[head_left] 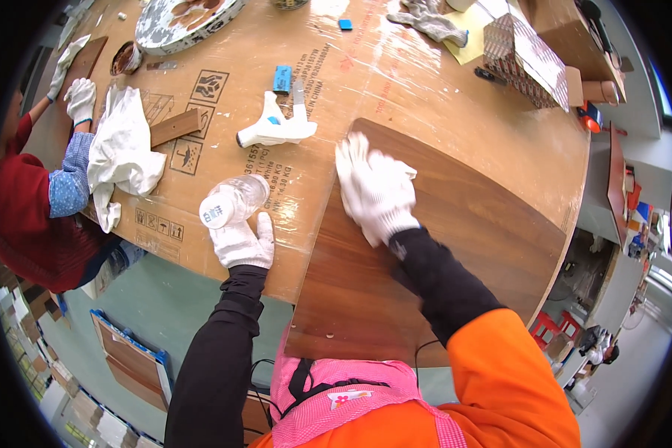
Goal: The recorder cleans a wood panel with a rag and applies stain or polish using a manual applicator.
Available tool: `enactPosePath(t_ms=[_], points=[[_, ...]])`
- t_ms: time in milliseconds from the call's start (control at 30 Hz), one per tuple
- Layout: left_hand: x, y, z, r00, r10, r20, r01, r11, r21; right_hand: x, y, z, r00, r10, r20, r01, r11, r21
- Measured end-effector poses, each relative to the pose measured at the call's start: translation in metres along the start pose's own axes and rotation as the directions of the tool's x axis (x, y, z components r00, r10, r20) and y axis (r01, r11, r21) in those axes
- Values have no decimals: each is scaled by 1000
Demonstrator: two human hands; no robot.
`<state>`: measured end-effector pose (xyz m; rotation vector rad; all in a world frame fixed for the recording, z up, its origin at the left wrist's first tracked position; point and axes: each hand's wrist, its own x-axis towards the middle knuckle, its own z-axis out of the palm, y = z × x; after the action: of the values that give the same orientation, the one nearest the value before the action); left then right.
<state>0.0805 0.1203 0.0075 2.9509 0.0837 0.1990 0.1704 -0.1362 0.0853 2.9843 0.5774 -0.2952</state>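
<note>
My right hand (pixel 377 188), in a white glove, presses flat on a dark wood-grain board (pixel 463 246), with a bit of white cloth under the fingers. The board lies on the cardboard-covered table (pixel 425 97) and overhangs its near edge. My left hand (pixel 241 240), also gloved, grips a clear plastic bottle with a white cap (pixel 231 201), held over the table edge to the left of the board.
A white glue gun (pixel 275 127) lies beyond the bottle. A co-worker at the left, in a red top and white gloves (pixel 80 99), handles a wood strip beside a white cloth (pixel 123 153). A round patterned tray (pixel 183 22), grey gloves (pixel 429 22) and boxes sit at the far side.
</note>
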Motion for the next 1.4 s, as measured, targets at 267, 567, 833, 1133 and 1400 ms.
enactPosePath(t_ms=[267, 567, 833, 1133, 1400], points=[[4, 2, -3, 995, 65, -77, -66, 998, -15, 74, 46, 23, 949, 207, -237, -159, 965, 207], [6, 3, -4, 993, 72, -98, -72, 997, -5, -67, -101, 6, 984, -173, -39, 170, 863, 475], [6, 0, 2, 983, 103, -150, -102, 995, 18, 74, 48, 19, 912, 315, -262, -268, 942, 200], [5, 1, 4, 997, 45, -60, -43, 999, 32, -87, -136, 25, 996, -84, 34, 58, 883, 467], [8, -1, 9, 986, 83, -145, -83, 997, 5, 48, 30, 17, 891, 78, -447, -118, 991, -62]])
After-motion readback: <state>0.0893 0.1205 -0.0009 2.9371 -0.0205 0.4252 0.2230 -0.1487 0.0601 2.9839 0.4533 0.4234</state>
